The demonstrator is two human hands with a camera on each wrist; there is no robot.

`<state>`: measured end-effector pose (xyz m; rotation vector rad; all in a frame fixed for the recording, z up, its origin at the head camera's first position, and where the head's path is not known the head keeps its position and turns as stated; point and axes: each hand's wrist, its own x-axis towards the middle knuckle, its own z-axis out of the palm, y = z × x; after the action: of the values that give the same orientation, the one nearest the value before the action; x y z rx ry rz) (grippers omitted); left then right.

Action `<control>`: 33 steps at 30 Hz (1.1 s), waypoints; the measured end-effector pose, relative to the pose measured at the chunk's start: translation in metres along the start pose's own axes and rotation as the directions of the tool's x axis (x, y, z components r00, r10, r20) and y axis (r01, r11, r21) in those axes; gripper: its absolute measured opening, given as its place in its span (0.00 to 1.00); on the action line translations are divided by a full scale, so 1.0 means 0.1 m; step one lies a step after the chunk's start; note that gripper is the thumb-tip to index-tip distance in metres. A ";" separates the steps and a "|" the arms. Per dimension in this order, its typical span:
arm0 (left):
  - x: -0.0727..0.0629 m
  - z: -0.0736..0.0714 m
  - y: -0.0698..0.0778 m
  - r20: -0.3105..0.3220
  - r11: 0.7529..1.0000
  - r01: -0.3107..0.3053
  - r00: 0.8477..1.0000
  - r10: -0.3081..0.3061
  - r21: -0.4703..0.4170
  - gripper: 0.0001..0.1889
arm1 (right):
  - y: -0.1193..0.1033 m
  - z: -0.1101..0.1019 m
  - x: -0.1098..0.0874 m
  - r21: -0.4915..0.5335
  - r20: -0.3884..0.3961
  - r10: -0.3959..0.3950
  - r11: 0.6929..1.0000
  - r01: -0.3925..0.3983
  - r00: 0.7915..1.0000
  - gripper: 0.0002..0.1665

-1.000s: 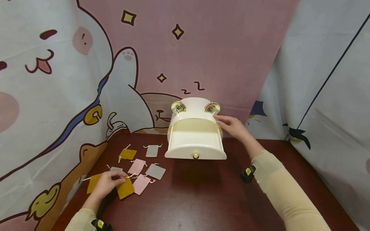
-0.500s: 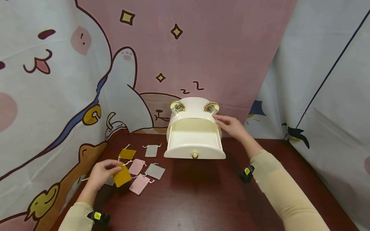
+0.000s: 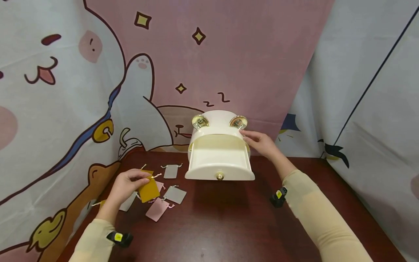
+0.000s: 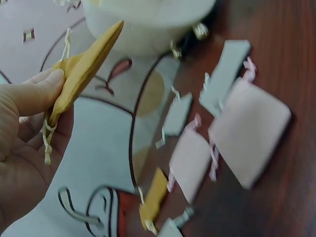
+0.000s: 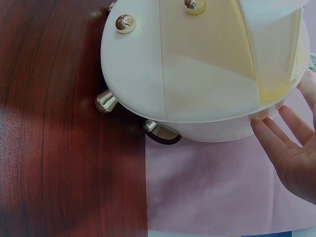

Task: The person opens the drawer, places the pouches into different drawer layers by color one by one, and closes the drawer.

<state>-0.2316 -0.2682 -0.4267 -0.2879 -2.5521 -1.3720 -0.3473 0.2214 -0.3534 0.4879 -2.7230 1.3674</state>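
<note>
My left hand (image 3: pixel 125 186) pinches a mustard-yellow drawstring pouch (image 3: pixel 150 191) near its corded top, held above other pouches on the table. In the left wrist view this pouch (image 4: pixel 86 69) appears edge-on between thumb and fingers. A cream storage box (image 3: pixel 218 120) with two gold-rimmed round parts on top stands at the back, its drawer (image 3: pixel 220 169) pulled out. Nothing shows inside the drawer. With extended fingers, my right hand (image 3: pixel 262 145) touches the box's right side; the right wrist view shows the fingertips (image 5: pixel 261 116) against its wall.
Pink pouches (image 4: pixel 252 131), grey pouches (image 3: pixel 175 195) and more yellow ones lie on the left of the dark red wooden table (image 3: pixel 229 225). The box rests on metallic feet (image 5: pixel 105 101). A cartoon-printed cloth (image 3: pixel 255 65) hangs behind and at the sides.
My left hand has lifted the yellow pouch off the table and carried it up, then rightward toward the box. The right hand has stayed at the box's side.
</note>
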 end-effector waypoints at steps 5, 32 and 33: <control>0.13 0.09 0.26 0.018 0.998 -0.060 0.998 0.060 -0.017 0.07 | -0.01 0.00 -0.01 0.009 0.000 -0.005 1.000 0.005 1.000 0.28; 0.78 0.42 1.56 0.043 0.974 -0.222 0.974 0.224 -0.049 0.07 | 0.00 0.01 -0.01 0.012 -0.008 0.000 1.000 0.000 1.000 0.28; 0.81 0.45 1.59 0.048 0.973 -0.222 0.973 0.225 -0.061 0.07 | 0.00 0.01 -0.01 0.011 -0.008 0.000 1.000 0.000 1.000 0.28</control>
<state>-0.2695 -0.1393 -0.3008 -0.6109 -2.4373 -1.3676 -0.3464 0.2208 -0.3539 0.4828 -2.7105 1.3823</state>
